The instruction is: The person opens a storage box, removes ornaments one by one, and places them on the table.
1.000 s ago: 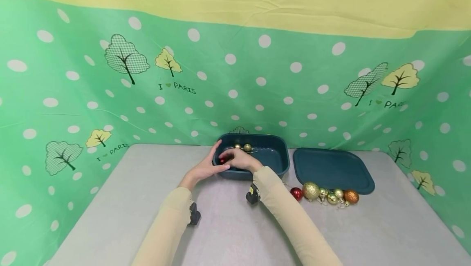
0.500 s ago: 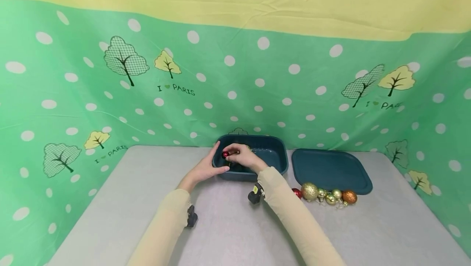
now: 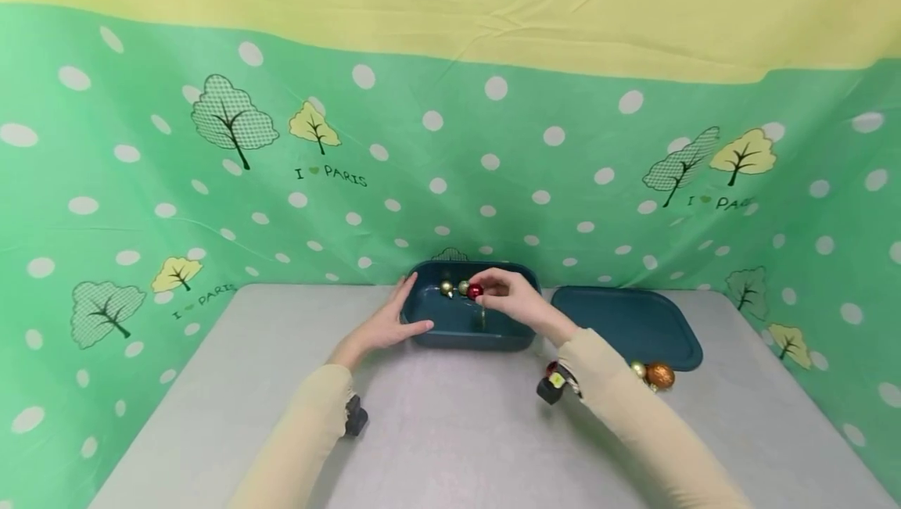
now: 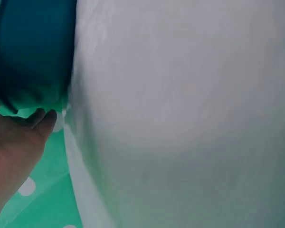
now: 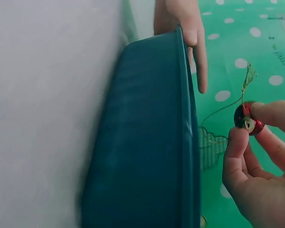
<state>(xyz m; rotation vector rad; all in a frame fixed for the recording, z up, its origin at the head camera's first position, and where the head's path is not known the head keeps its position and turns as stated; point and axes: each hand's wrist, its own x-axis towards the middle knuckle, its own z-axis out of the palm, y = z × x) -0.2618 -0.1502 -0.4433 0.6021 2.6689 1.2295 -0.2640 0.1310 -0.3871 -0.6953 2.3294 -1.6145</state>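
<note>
My right hand [image 3: 519,299] pinches a small red Christmas bauble [image 3: 475,291] between thumb and fingertips, held above the dark blue box [image 3: 468,339]. In the right wrist view the bauble [image 5: 249,118] shows its gold cap, and a gold string hangs from it. My left hand [image 3: 380,327] rests against the box's left end, fingers straight along that side and thumb at the front. Inside the box, toward the back, lie two small gold baubles [image 3: 446,288]. The left wrist view shows part of the left hand [image 4: 19,147] beside the box wall [image 4: 35,52].
A flat blue lid [image 3: 626,321] lies right of the box. In front of it sit an orange bauble [image 3: 660,375] and a gold bauble [image 3: 637,369]; the right arm hides others in that row. A green dotted cloth [image 3: 394,141] hangs behind the table.
My right hand has lifted the red bauble from the box's left part and carried it rightward above the box. The left hand stays at the box's left end.
</note>
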